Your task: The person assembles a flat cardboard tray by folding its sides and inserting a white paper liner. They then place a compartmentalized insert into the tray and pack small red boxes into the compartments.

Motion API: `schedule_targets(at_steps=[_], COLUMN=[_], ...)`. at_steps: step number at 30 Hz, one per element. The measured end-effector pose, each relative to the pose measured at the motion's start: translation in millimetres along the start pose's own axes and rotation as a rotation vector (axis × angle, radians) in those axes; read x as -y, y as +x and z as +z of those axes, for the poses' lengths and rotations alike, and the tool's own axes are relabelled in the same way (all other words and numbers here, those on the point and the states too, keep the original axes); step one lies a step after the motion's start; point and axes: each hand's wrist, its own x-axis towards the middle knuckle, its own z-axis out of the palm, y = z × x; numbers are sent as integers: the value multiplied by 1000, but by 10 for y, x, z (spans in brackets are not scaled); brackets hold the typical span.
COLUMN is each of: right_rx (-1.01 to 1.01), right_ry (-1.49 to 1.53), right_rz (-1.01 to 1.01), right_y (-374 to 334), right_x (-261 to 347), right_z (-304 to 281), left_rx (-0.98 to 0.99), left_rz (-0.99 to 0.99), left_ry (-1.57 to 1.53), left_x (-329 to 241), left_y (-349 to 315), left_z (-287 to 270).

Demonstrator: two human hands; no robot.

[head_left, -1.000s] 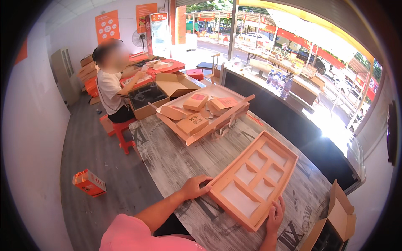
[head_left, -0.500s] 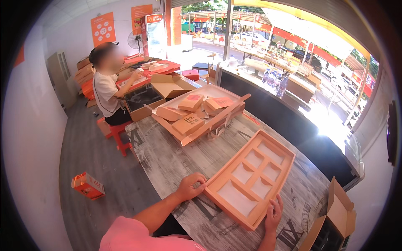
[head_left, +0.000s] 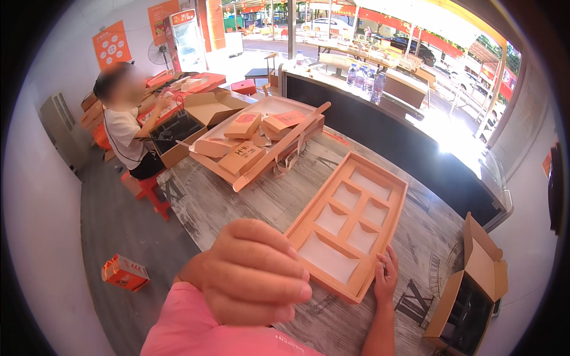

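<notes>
Procedure — steadying the compartment tray (head_left: 347, 225) on the wooden table (head_left: 237, 207). The tray is an orange, shallow cardboard insert with several pale-bottomed compartments; it lies flat and slanted across the table, its near corner just beside the right hand (head_left: 386, 276). For good control, pressure is best kept on the outer rim rather than on the thin inner dividers, which would likely buckle; a second contact on the opposite long edge would stop the tray pivoting on the smooth boards.

Hand pose: the right hand rests at the tray's lower right edge, fingers extended and loosely together, touching the rim but not wrapped around it — it grips nothing. The left hand (head_left: 252, 273) is raised close to the camera, well above the table, fingers curled inward with the knuckles toward the lens; whether anything lies inside the curl cannot be told.

Surroundings: a larger tray of small orange boxes (head_left: 255, 142) sits further along the table, an open carton (head_left: 472, 285) stands to the right, and a seated person (head_left: 127, 124) works at the far end
</notes>
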Motion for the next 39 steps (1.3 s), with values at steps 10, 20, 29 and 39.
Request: schedule_targets(at_steps=[10, 20, 29, 39], right_rx=[4, 4, 11, 21], right_ry=[41, 21, 2, -3], right_rz=[33, 5, -23, -14], right_y=[-7, -11, 9, 10], right_x=[-15, -64, -51, -20], right_z=[22, -6, -3, 16], left_rx=[-214, -135, -84, -73], left_rz=[39, 67, 25, -23], left_ry=[-46, -342, -491, -531], left_x=[-474, -169, -106, -170], left_y=[402, 406, 372, 363], left_z=[154, 226, 217, 199])
